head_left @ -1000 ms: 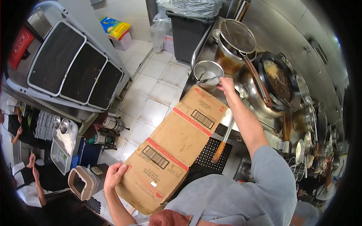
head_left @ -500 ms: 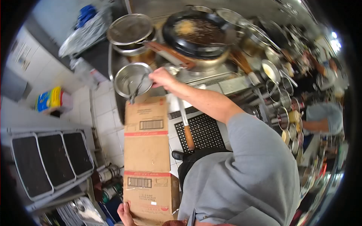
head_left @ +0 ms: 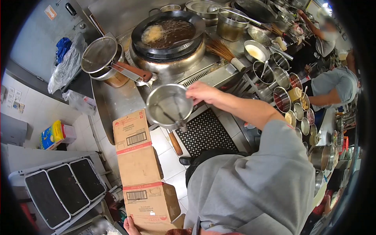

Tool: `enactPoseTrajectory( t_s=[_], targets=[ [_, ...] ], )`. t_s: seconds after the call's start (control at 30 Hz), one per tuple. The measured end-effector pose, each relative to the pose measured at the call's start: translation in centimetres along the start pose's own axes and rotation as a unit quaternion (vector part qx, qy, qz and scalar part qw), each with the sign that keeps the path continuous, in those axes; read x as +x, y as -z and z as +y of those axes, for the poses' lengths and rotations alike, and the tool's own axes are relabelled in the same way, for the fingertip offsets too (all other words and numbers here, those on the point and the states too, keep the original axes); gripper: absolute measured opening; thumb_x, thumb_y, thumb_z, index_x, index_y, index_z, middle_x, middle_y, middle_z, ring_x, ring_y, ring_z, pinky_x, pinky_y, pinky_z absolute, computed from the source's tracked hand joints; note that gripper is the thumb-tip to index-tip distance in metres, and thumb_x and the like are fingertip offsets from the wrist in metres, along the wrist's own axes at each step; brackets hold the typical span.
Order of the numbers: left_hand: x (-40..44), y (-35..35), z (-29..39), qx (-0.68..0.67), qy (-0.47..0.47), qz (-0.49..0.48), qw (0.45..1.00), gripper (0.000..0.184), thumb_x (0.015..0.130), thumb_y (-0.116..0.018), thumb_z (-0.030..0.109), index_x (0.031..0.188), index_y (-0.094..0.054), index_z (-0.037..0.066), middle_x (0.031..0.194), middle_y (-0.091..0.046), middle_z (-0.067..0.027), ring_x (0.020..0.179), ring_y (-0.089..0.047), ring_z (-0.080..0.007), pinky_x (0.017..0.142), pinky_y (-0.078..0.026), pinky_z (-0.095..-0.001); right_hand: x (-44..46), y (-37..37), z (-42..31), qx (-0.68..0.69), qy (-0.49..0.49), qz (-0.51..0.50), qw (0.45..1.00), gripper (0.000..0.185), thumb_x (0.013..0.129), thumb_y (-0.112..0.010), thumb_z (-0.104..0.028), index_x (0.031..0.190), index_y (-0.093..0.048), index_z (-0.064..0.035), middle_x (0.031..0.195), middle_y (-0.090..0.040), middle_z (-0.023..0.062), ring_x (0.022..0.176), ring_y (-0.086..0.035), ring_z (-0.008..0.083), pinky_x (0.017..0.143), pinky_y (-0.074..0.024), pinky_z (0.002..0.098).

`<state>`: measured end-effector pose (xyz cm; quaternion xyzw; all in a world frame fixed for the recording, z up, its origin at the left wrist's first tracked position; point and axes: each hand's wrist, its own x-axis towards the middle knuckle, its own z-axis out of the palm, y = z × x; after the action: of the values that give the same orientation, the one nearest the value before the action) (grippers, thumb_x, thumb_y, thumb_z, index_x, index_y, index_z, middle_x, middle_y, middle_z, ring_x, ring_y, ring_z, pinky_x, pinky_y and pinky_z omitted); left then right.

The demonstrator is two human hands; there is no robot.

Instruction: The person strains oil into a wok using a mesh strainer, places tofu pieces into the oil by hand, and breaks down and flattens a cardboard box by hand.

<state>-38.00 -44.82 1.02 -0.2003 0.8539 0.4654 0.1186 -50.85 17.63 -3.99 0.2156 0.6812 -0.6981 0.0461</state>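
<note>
My right hand [head_left: 203, 93] pinches the rim of a round steel bowl [head_left: 166, 94], held up over the floor by the stove's front edge. A dark long-handled utensil [head_left: 179, 113] leans inside the bowl; its exact kind is unclear. At the lower left, my left hand [head_left: 130, 226] grips the near edge of a long, unfolded cardboard box [head_left: 137, 166]. The cardboard stretches away toward the steel counter, with red stripes and printed barcodes facing up. Only part of my left hand's fingers shows.
A black wok [head_left: 137, 37] of dark oil with pale food frying sits on the stove. Left of it, a round strainer [head_left: 100, 55] covers a pot. A bamboo brush [head_left: 223, 51] lies to the right. Metal bowls line the right side, where co-workers stand. A perforated black mat [head_left: 207, 133] covers floor tiles.
My right hand has lifted the bowl off the counter area and brought it right and nearer to me. The cardboard's far end has shifted left in view. My left hand keeps its grip.
</note>
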Motion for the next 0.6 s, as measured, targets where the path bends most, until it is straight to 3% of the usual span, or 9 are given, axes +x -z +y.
enactPoseTrajectory(
  t_s=[0.13, 0.27, 0.37, 0.43, 0.53, 0.6],
  targets=[
    [-0.8, -0.5, 0.6, 0.002, -0.004, 0.014, 1.0, 0.035, 0.089, -0.064, 0.03, 0.104, -0.065, -0.002, 0.097, -0.065, -0.0111, 0.085, -0.055, -0.0201, 0.071, -0.044, -0.0345, -2.9, 8.0, 0.9, -0.009, 0.005, 0.058, 0.998, 0.024, 0.077, -0.064, -0.014, 0.09, -0.066, 0.0053, 0.08, -0.066, 0.013, 0.07, -0.066, 0.0231, 0.065, -0.0586, 0.036],
    [-2.5, -1.2, 1.0, -0.007, -0.005, 0.041, 0.999, 0.036, 0.088, -0.064, 0.03, 0.106, -0.065, -0.002, 0.1, -0.065, -0.0117, 0.089, -0.055, -0.0209, 0.073, -0.045, -0.0353, -4.0, 14.9, 2.5, 0.009, 0.022, 0.114, 0.993, 0.023, 0.076, -0.064, -0.013, 0.086, -0.067, 0.0068, 0.082, -0.066, 0.0127, 0.072, -0.065, 0.0216, 0.065, -0.0592, 0.0365],
    [-3.3, -1.3, 0.4, -0.027, -0.07, 0.084, 0.994, 0.04, 0.087, -0.066, 0.03, 0.11, -0.063, -0.002, 0.104, -0.064, -0.0116, 0.093, -0.054, -0.0217, 0.077, -0.045, -0.0355, -2.2, 18.8, 5.0, -0.015, 0.025, 0.193, 0.981, 0.021, 0.077, -0.063, -0.013, 0.082, -0.066, 0.0069, 0.08, -0.065, 0.0123, 0.072, -0.065, 0.0209, 0.065, -0.0591, 0.036],
    [-2.3, -0.6, 0.6, -0.008, 0.001, 0.006, 1.0, 0.044, 0.086, -0.067, 0.031, 0.115, -0.062, -0.001, 0.106, -0.064, -0.0117, 0.094, -0.055, -0.0221, 0.078, -0.045, -0.0345, -1.2, 20.1, 6.5, -0.002, 0.031, 0.217, 0.976, 0.018, 0.077, -0.063, -0.013, 0.081, -0.065, 0.0047, 0.079, -0.065, 0.0106, 0.07, -0.065, 0.0193, 0.065, -0.0582, 0.0348],
    [-2.3, 0.1, 0.1, 0.006, 0.028, -0.008, 1.0, 0.05, 0.083, -0.072, 0.035, 0.12, -0.061, 0.003, 0.113, -0.062, -0.0134, 0.104, -0.054, -0.0206, 0.089, -0.043, -0.0311, -0.1, 21.1, 8.0, 0.021, 0.032, 0.259, 0.965, 0.016, 0.077, -0.062, -0.013, 0.08, -0.064, 0.0028, 0.078, -0.065, 0.0089, 0.069, -0.065, 0.0177, 0.065, -0.0572, 0.0334],
    [-2.6, 0.0, 0.1, 0.001, 0.023, -0.003, 1.0, 0.043, 0.084, -0.07, 0.033, 0.114, -0.06, 0.003, 0.108, -0.061, -0.0112, 0.099, -0.053, -0.0186, 0.086, -0.042, -0.0299, 0.4, 21.5, 8.8, 0.032, 0.032, 0.275, 0.96, 0.017, 0.077, -0.062, -0.013, 0.081, -0.064, 0.003, 0.079, -0.065, 0.0089, 0.07, -0.065, 0.0177, 0.065, -0.0571, 0.0331]
  ],
)
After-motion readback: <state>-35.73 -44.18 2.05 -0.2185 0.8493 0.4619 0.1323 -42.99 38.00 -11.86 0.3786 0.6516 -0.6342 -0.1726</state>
